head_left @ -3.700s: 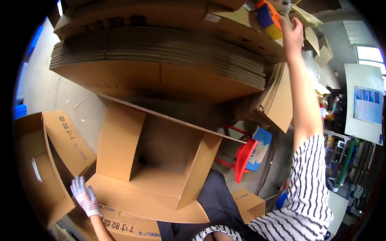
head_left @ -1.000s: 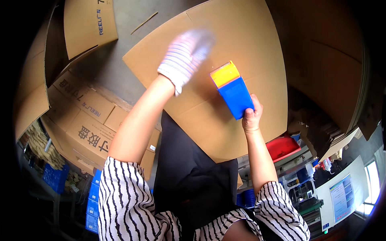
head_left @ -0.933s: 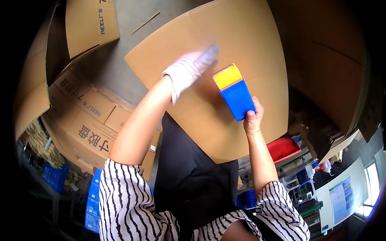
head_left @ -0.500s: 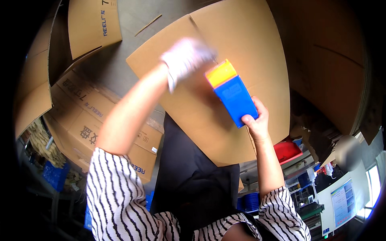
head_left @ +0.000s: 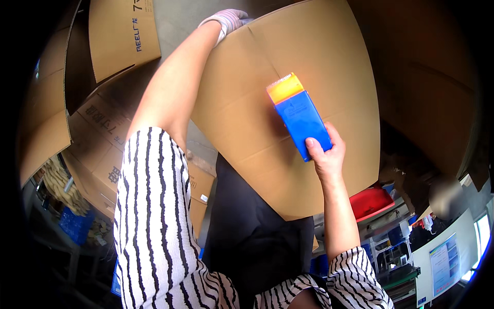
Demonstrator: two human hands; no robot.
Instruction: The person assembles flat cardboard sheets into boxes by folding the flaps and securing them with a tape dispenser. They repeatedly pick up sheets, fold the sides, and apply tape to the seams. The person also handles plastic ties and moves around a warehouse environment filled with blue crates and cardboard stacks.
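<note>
A large brown cardboard box (head_left: 242, 103) fills the middle of the view, with a crease or seam across its top face. My right hand (head_left: 327, 152) is bare and closed around the lower end of a blue tape dispenser (head_left: 302, 116), thumb on top. The dispenser's yellow front end has a toothed edge and points away from me, over the box top. Far off, my left hand (head_left: 226, 21), in a whitish glove, is at the box's far left edge; its fingers curl over that edge and are partly hidden.
Flattened printed cartons (head_left: 100, 139) lie to the left, below an open carton (head_left: 123, 38). Another large cardboard piece (head_left: 427, 87) stands in shadow at right. Behind my right forearm are a red bin (head_left: 371, 202) and a white board with a poster (head_left: 445, 265).
My left hand has swung from near the dispenser's yellow end out to the box's far edge. The box has shifted slightly right; my right hand still holds the dispenser in nearly the same place.
</note>
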